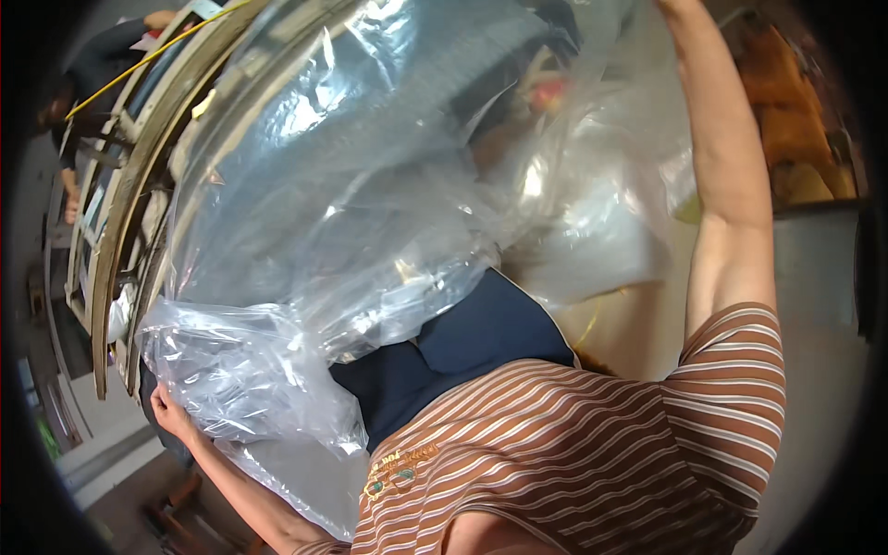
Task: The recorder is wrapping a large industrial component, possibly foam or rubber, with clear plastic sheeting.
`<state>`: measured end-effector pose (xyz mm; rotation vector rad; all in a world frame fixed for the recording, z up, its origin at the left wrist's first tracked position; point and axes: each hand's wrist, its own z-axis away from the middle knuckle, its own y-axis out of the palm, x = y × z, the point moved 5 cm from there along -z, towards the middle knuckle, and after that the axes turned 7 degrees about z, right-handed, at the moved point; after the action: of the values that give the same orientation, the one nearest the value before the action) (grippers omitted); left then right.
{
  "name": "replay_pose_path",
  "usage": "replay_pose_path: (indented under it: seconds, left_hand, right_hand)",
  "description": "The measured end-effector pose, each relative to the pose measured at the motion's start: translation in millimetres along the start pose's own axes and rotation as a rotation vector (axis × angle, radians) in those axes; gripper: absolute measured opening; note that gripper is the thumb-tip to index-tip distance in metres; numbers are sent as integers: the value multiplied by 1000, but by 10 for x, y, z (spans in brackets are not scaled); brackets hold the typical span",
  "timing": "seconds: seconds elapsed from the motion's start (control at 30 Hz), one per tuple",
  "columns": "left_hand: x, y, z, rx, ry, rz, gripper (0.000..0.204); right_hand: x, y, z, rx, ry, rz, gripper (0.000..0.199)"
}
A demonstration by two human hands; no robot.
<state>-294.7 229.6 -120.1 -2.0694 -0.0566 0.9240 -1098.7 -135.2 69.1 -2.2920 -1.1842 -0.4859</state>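
clear plastic bag [370, 185], large and crinkled, spreads across the middle of the view in front of the person's striped shirt [573, 444]. left hand [169, 413] is clamped on its bunched lower left corner, low at the left. right arm [731, 185] reaches up at the right; its hand runs out of view, so i cannot tell its grip.

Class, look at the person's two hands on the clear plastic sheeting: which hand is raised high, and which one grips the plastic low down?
The right hand is raised, barely visible at the top edge. The left hand grips the crumpled clear plastic sheeting low down.
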Motion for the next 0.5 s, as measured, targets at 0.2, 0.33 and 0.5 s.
replay_pose_path:
  seconds: [0.2, 0.33, 0.5]
  left_hand:
    - [766, -757, 376, -55, -141, -195, 23]
    - [772, -623, 429, 169, -410, 336, 23]
    - [-344, -127, 3, -42, -251, 26, 37]
  right_hand:
    - [-1118, 1194, 1211, 696, -310, 718, 53]
    - [-1209, 1466, 1029, 834, -220, 493, 54]
    - [-2117, 1318, 863, 943, 460, 216, 55]
